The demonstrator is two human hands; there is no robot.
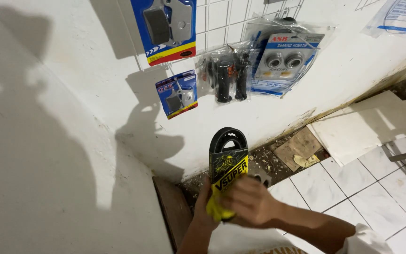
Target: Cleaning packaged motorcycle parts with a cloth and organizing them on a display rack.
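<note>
A black rubber drive belt (pixel 228 137) in a black and yellow cardboard sleeve (pixel 229 171) stands upright in front of me, low in the head view. My left hand (pixel 204 203) grips its lower end from behind, where a yellow cloth (pixel 217 210) is bunched. My right hand (pixel 249 200) lies across the front of the sleeve's bottom, fingers curled on the cloth and package. The belt's loop rises above the sleeve towards the wall.
A white wire rack (pixel 222 19) on the white wall holds carded brake pads (pixel 167 26), a smaller blue pad card (pixel 177 94), bagged black handlebar grips (pixel 229 77) and a bearing pack (pixel 283 59). White floor tiles (pixel 353 178), loose slabs (pixel 367 124) and rubble lie at right.
</note>
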